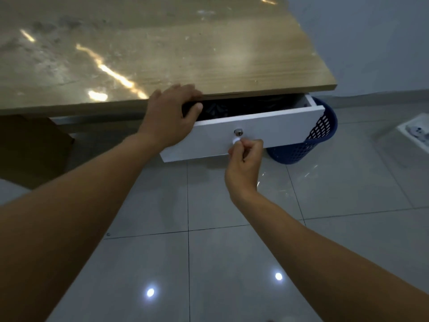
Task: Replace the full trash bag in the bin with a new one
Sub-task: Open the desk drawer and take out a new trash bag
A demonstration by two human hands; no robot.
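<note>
A white drawer (pixel 274 129) under the wooden desk stands partly pulled out, with dark, hard-to-read contents (pixel 232 109) inside. My right hand (pixel 243 163) is shut on the drawer's small white knob (pixel 236 141), just below a metal lock (pixel 238 132). My left hand (pixel 171 115) rests at the desk's front edge, fingers spread over the drawer's left end, thumb dipping into the opening. A blue perforated bin (pixel 313 140) stands on the floor behind the drawer's right end, mostly hidden by it. I cannot see inside the bin.
The wooden desk top (pixel 162 47) fills the upper left. A brown box (pixel 30 147) sits under the desk at left. A white object (pixel 415 133) lies on the grey tiled floor (pixel 209 252) at far right. A pale wall (pixel 371 43) rises behind the bin.
</note>
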